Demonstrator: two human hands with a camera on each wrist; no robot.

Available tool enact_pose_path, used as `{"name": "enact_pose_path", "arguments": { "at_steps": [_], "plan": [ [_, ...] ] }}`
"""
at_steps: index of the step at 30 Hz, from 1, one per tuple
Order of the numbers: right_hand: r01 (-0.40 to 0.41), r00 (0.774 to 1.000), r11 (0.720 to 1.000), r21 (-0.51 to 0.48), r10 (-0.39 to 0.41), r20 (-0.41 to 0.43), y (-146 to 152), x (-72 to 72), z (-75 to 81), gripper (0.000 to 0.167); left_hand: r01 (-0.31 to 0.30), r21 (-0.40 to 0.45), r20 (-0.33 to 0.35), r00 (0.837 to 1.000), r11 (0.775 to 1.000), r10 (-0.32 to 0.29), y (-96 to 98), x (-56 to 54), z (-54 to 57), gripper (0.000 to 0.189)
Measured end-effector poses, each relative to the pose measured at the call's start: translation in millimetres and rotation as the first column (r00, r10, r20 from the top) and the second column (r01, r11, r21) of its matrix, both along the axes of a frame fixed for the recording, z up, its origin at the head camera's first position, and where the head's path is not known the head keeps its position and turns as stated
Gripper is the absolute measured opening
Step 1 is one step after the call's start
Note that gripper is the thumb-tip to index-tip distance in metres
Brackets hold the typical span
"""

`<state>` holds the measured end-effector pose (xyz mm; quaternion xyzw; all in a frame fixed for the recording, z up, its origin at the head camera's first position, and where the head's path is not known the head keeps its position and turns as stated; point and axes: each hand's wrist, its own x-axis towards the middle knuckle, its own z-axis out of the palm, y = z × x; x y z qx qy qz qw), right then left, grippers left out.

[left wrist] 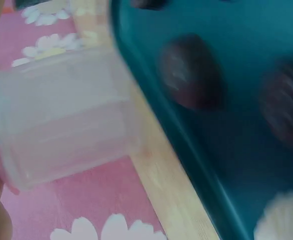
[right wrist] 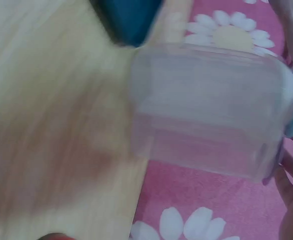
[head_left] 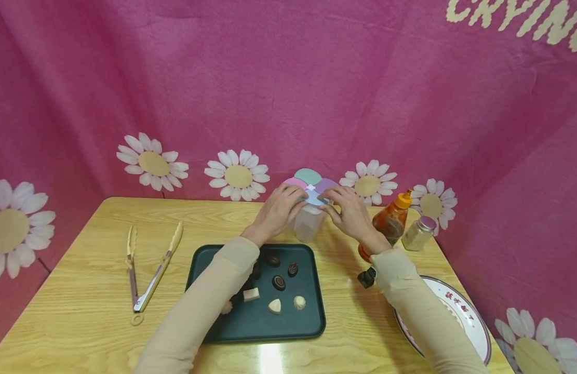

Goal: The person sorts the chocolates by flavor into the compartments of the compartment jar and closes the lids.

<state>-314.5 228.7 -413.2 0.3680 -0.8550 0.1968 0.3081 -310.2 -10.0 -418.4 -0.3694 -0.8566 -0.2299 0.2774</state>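
Near the table's back edge stands a clear plastic container (head_left: 308, 224) with a lid (head_left: 311, 188) of petal-shaped flaps in pink, green, purple and blue. My left hand (head_left: 278, 210) pinches the lid's left side, thumb at its front. From the right, my right hand (head_left: 351, 213) pinches the other side. Both wrist views show the container's see-through wall (left wrist: 66, 115), which looks bare inside; fingers (right wrist: 288, 185) curl at the lid's edge in the right wrist view. In front lies a dark tray (head_left: 297, 326) bearing dark chocolates (head_left: 279, 282) and white ones (head_left: 274, 306).
Metal tongs (head_left: 152, 283) lie spread at the left. Right of the container are a sauce bottle (head_left: 390, 221) with an orange cap, a small jar (head_left: 418, 235), a black object (head_left: 366, 277) and a white plate (head_left: 472, 332) partly under the right sleeve. A pink curtain (head_left: 288, 93) hangs behind.
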Motion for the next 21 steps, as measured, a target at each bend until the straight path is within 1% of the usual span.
{"name": "enact_pose_path", "arguments": {
  "at_steps": [3, 7, 9, 12, 16, 19, 21],
  "plan": [
    [0.003, 1.000, 1.000, -0.015, -0.003, 0.007, -0.8, -0.7, 2.1, 0.020, -0.004, 0.009, 0.033, 0.999, 1.000, 0.004, -0.2, -0.4, 2.8, 0.017],
    [0.004, 1.000, 1.000, -0.029, -0.004, 0.006, -0.6, -1.0, 2.7, 0.021, 0.006, 0.016, 0.056, 0.998, 1.000, -0.007, -0.5, -1.0, 4.6, 0.018],
    [0.002, 1.000, 0.998, -0.059, 0.000, 0.031, -0.8, -0.6, 3.1, 0.021, 0.009, 0.038, 0.078, 0.997, 0.999, -0.012, -0.5, -1.3, 5.2, 0.019],
    [0.003, 0.995, 0.990, -0.139, 0.011, 0.100, -0.6, -0.1, 2.9, 0.021, 0.012, 0.086, 0.105, 0.994, 0.996, -0.021, 0.3, -1.7, 6.3, 0.019],
    [0.026, 0.981, 0.969, -0.246, 0.023, 0.194, -0.8, 0.1, 2.8, 0.022, 0.000, 0.170, 0.137, 0.990, 0.985, -0.023, 2.1, -2.2, 7.0, 0.018],
    [0.026, 0.973, 0.951, -0.308, 0.046, 0.225, -0.7, -1.6, 3.8, 0.021, -0.020, 0.251, 0.172, 0.985, 0.968, -0.024, 4.6, -2.8, 8.4, 0.017],
    [0.017, 0.972, 0.939, -0.344, 0.065, 0.226, -0.5, -3.6, 4.9, 0.020, -0.034, 0.291, 0.195, 0.981, 0.956, -0.025, 6.0, -3.4, 10.0, 0.017]
  ]
}}
